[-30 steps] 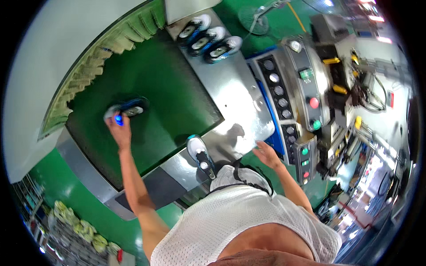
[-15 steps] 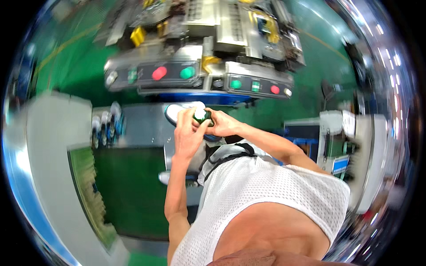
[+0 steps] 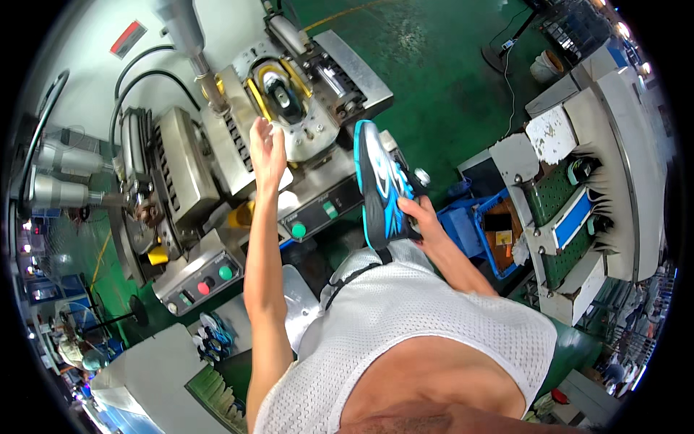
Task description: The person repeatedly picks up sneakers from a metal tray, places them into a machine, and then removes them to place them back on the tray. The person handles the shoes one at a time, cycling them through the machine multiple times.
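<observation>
My left hand [image 3: 266,150] is up at about eleven o'clock, fingers spread and empty, hovering just beside the metal press [image 3: 217,137] and near the shoe last [image 3: 278,90] sitting in its yellow-rimmed cradle. I judge it best to keep that palm flat and clear of the cradle's edges, since the metal parts crowd close there.

Below it, at about nine o'clock, the control box [image 3: 199,278] shows a red and a green button; I should keep my elbow away from them.

To the right, my right hand [image 3: 426,224] is clamped on the heel end of the blue and white shoe [image 3: 379,184], thumb across the side. The shoe stands near the middle of the view, its long axis running from six to twelve o'clock, toe pointing up toward the press, sole edge turned leftward. A firm heel grip should steady it.
</observation>
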A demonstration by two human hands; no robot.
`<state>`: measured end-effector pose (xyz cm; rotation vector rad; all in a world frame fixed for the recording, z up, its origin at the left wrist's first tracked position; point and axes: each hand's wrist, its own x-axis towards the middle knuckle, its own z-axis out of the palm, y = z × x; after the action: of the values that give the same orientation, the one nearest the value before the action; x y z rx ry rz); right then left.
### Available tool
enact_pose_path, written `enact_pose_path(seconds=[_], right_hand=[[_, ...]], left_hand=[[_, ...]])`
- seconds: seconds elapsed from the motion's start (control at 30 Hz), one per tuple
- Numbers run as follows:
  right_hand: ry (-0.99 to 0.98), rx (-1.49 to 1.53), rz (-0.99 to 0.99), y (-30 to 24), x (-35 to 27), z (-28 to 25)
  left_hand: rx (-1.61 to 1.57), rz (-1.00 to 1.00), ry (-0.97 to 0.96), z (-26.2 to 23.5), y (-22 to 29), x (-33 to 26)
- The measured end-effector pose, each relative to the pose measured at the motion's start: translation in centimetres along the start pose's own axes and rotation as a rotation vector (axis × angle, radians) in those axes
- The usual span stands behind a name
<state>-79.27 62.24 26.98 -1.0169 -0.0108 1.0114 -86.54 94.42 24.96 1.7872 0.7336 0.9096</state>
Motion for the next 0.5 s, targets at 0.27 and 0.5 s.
enact_pose_path(seconds=[0.27, 0.5], right_hand=[[0.281, 0.061, -0.01, -4.4, -2.9, -3.2], [0.102, -0.068, -0.018, -4.6, 1.5, -2.3]], left_hand=[[0.61, -0.222, 0.065, 10.5, -14.0, 14.9], [-0.06, -0.436, 0.012, 4.1, -14.1, 17.0]])
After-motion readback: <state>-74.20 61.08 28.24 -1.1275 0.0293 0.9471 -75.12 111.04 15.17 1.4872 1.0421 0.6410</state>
